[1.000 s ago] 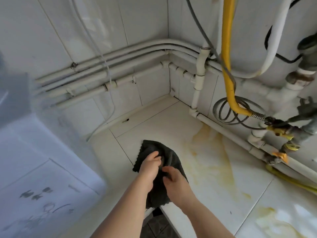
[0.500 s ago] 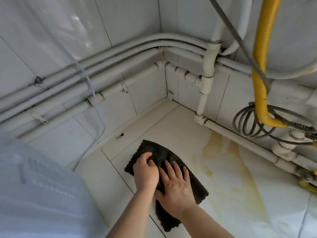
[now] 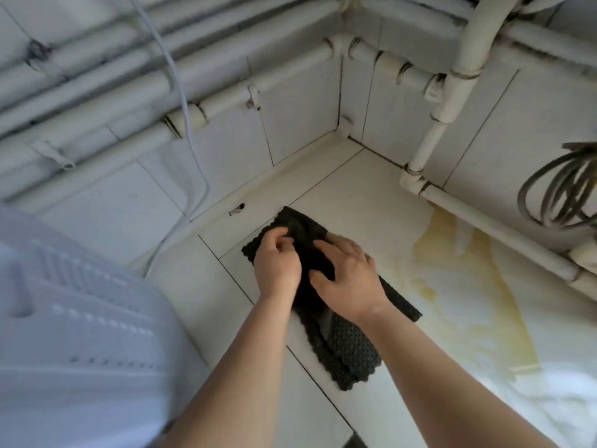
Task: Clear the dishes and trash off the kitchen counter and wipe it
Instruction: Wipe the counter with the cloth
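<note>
White tiled counter (image 3: 355,189) in a wall corner
A dark cloth (image 3: 352,347) lies bunched on it near the front edge; a yellow stain (image 3: 452,263) spreads over the tiles to its right

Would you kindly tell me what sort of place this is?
Probably a home kitchen corner: a tiled counter with a yellow stain, white pipes running along tiled walls, and a dark cloth the left hand grips while the right hand presses it.

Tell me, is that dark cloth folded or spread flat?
Folded, not spread: the cloth shows overlapping layers at its near end.
</note>
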`<move>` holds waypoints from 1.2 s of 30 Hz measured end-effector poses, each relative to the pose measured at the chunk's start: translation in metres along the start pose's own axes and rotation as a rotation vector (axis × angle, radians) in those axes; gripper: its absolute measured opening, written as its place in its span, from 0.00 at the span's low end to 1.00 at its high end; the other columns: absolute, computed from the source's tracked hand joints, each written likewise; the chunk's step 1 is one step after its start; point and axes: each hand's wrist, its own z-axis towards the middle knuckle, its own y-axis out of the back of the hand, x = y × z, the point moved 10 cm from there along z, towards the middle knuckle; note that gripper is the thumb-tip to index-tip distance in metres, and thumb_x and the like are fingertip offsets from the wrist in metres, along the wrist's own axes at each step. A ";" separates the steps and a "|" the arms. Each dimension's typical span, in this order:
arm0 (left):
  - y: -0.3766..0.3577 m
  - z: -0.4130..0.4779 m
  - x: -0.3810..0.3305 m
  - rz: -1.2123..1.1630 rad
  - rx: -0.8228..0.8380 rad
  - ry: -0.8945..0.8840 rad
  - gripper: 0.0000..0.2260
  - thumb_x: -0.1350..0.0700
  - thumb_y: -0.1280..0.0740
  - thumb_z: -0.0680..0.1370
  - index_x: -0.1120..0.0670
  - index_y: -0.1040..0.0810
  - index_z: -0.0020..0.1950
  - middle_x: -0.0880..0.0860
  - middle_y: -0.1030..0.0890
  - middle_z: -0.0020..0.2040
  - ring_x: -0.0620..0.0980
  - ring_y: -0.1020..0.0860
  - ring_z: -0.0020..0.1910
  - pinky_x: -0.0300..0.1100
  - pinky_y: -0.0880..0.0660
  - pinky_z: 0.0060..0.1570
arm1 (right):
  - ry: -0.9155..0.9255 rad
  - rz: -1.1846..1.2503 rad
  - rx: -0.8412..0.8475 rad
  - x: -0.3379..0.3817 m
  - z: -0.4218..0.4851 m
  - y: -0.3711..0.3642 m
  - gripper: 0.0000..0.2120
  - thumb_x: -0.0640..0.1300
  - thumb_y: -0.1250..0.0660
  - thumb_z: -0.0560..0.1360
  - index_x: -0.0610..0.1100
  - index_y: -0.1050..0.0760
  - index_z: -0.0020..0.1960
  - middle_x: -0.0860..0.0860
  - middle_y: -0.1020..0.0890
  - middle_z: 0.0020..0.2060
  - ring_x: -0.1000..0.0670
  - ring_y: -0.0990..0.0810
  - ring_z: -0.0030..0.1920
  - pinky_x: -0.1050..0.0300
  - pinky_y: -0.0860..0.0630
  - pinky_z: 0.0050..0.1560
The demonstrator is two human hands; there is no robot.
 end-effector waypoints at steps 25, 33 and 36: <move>0.035 0.026 0.011 -0.189 -0.300 -0.038 0.16 0.64 0.44 0.81 0.54 0.26 0.65 0.52 0.24 0.64 0.49 0.26 0.64 0.36 0.31 0.59 | 0.200 -0.532 0.159 0.038 0.073 -0.072 0.31 0.59 0.56 0.80 0.49 0.63 0.77 0.48 0.60 0.77 0.48 0.65 0.76 0.42 0.65 0.74; 0.021 0.035 0.009 -0.174 -0.365 -0.102 0.16 0.65 0.42 0.78 0.55 0.25 0.64 0.53 0.23 0.62 0.50 0.25 0.62 0.45 0.28 0.64 | 0.191 -0.549 0.109 0.032 0.117 -0.063 0.30 0.59 0.57 0.80 0.49 0.61 0.78 0.48 0.59 0.78 0.48 0.64 0.77 0.42 0.62 0.75; 0.015 0.040 -0.003 -0.138 -0.384 -0.172 0.16 0.66 0.41 0.77 0.57 0.24 0.64 0.54 0.23 0.61 0.51 0.25 0.62 0.48 0.29 0.66 | 0.164 -0.519 0.099 0.027 0.133 -0.057 0.30 0.60 0.57 0.80 0.49 0.60 0.78 0.48 0.59 0.78 0.48 0.63 0.77 0.43 0.63 0.75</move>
